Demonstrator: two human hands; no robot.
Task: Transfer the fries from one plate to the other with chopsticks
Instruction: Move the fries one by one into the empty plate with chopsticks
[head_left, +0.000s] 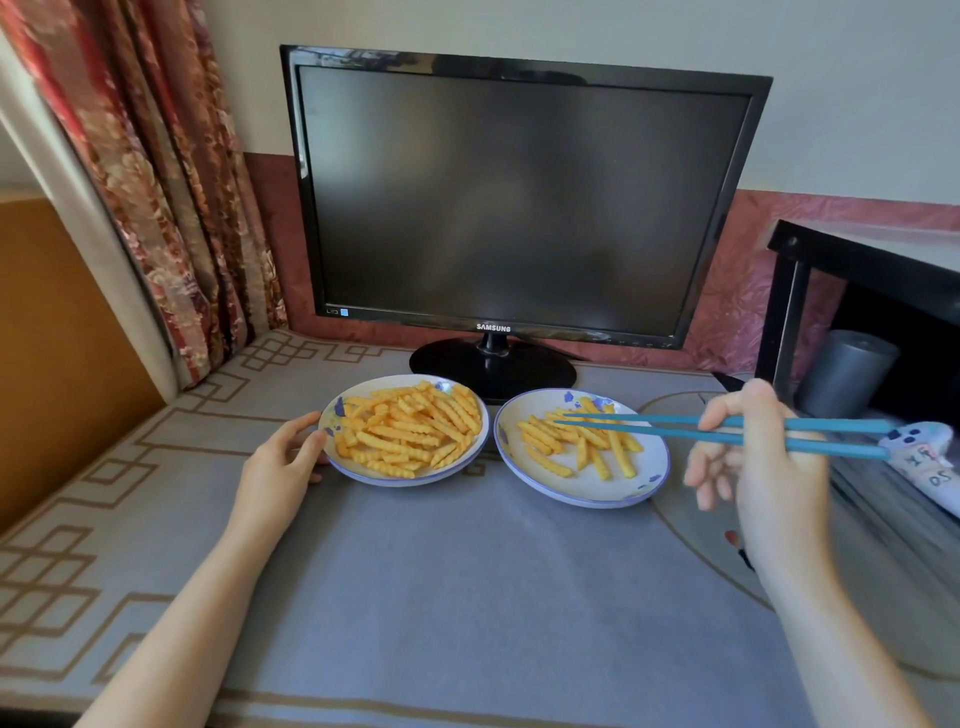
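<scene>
Nearest the camera, a grey patterned tablecloth (441, 571) is spread over the table, and both hands are set at its far half. The left plate (405, 480), heaped with crinkle-cut fries (410, 431), is gripped at its near rim by the left hand (283, 457), with thumb and curled fingers on the edge. Blue chopsticks (665, 428) are pinched in the right hand (758, 457). Their tips are held slightly parted just above the thinner scatter of fries (576, 447) on the right plate (587, 499), and no fry is seen between them. The step in hand is judged to be a release or a fresh pick over the right plate; which plate is being emptied cannot be told. Next, a fry must be clamped near its middle and carried level across the narrow gap between the rims. Behind the plates a dark Samsung monitor (519, 197) is stood, with a floral curtain (171, 182) hung to its left.
</scene>
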